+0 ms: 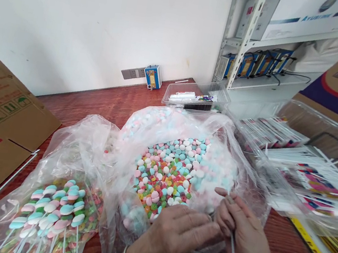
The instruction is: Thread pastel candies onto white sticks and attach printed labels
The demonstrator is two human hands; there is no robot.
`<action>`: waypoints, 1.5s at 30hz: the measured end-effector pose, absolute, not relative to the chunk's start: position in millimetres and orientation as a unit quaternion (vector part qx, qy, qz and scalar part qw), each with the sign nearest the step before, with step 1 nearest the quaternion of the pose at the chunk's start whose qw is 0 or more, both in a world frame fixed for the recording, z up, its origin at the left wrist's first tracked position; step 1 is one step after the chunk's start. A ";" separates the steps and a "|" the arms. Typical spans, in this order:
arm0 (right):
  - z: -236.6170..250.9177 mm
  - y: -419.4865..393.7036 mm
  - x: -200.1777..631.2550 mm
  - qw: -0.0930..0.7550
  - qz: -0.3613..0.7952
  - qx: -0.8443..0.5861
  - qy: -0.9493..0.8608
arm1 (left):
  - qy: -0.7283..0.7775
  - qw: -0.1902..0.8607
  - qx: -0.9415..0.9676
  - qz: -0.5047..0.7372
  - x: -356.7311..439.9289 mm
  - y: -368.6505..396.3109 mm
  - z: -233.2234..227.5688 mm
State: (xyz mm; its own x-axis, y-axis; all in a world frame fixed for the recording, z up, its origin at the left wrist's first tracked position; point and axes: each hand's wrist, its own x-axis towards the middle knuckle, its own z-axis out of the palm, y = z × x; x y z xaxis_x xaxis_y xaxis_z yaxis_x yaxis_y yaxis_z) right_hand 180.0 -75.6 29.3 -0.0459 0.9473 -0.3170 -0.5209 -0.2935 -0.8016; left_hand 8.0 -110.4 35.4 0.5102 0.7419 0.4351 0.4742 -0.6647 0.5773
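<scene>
Lollipop bag (46,210): finished sticks piled loose at the counter's (96,102) near edge; a nudge could tip them off.
Candy bag (168,173): gapes open, pieces could roll out.
Left hand (174,234): pressed flat against the plastic.
Right hand (242,232): pinches a thin white stick (233,244); it could slip.

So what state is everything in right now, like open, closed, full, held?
big candy bag: open, holding loose pastel candies
left bag: open, with finished lollipops lying inside
white stick: gripped in the right hand
left hand: closed, fingers meeting the right hand at the stick's top
clear tub: lidless, partly filled
</scene>
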 end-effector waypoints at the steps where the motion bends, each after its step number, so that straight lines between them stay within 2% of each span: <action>1: 27.8 -75.3 186.2 0.539 0.681 -0.427 -0.253 | 0.395 0.173 0.836 0.340 0.7 -103.0 34.1; 3: 23.0 -76.6 198.6 0.515 0.686 -0.432 -0.279 | 0.503 0.116 0.797 0.314 -19.3 -84.0 32.6; 6: 12.7 -80.6 209.3 0.473 0.671 -0.465 -0.332 | 0.638 0.055 0.744 0.190 -51.4 -52.0 32.2; 9: 2.9 -83.4 208.2 0.438 0.646 -0.494 -0.384 | 0.669 0.026 0.735 0.108 -69.6 -25.6 31.0; 12: -2.6 -84.0 203.6 0.419 0.637 -0.504 -0.405 | 0.657 0.028 0.748 0.088 -71.2 -6.1 28.1; 25: -34.0 -84.8 204.0 0.436 0.645 -0.503 -0.376 | 0.565 0.063 0.807 0.157 -25.7 56.6 23.0; 31: -37.6 -84.0 205.6 0.432 0.650 -0.490 -0.388 | 0.516 0.064 0.843 0.137 -7.3 78.7 19.0; 38: -38.3 -81.4 203.5 0.437 0.636 -0.499 -0.395 | 0.573 0.105 0.790 0.191 -4.7 84.3 18.5; 45: -32.5 -78.4 201.8 0.419 0.639 -0.470 -0.441 | 0.602 0.202 0.731 0.252 10.5 95.3 24.3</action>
